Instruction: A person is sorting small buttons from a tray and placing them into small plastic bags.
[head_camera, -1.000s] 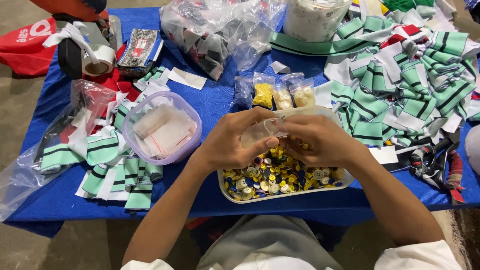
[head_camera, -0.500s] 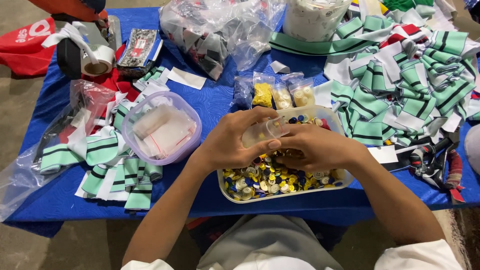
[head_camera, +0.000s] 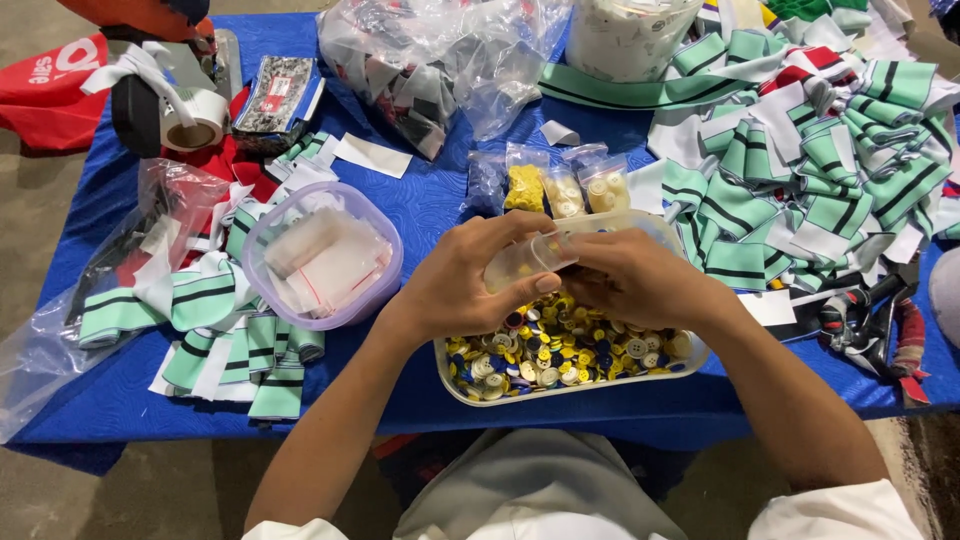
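Above the tray of buttons (head_camera: 560, 350), the left hand (head_camera: 470, 285) and right hand (head_camera: 640, 280) both grasp a small clear bag (head_camera: 530, 262). If the bag tips or slips, buttons could spill past the tray onto the blue worktop (head_camera: 440, 200).

Both forearms reach forward and converge; the left hand (head_camera: 470, 275) and right hand (head_camera: 640, 280) meet, fingers curled, thumbs on top.
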